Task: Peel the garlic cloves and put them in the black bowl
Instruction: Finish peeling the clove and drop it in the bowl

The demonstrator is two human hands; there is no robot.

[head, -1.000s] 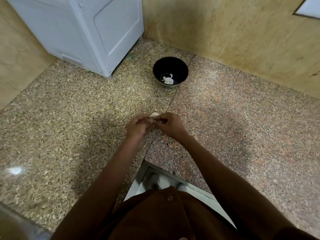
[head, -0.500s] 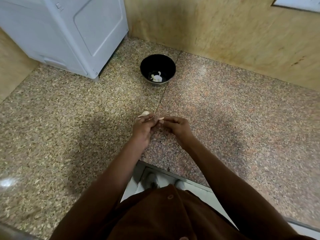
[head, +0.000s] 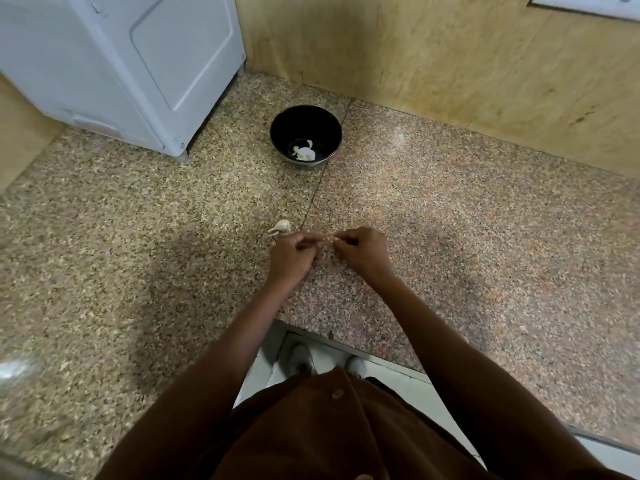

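Speckled granite counter (head: 450, 237): left hand (head: 291, 252) and right hand (head: 363, 249) pinching garlic skin (head: 327, 239), mid-peel; next, cloves into black bowl (head: 277, 133).

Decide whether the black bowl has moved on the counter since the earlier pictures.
No. The black bowl still sits just left of the counter seam; only the camera shifted.

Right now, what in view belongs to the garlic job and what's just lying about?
Job:
- black bowl, pale peeled pieces inside
- garlic clove on the counter by the left hand
- thin pale bit pinched between left hand and right hand

Lying about:
- white appliance
- granite counter
- wooden wall
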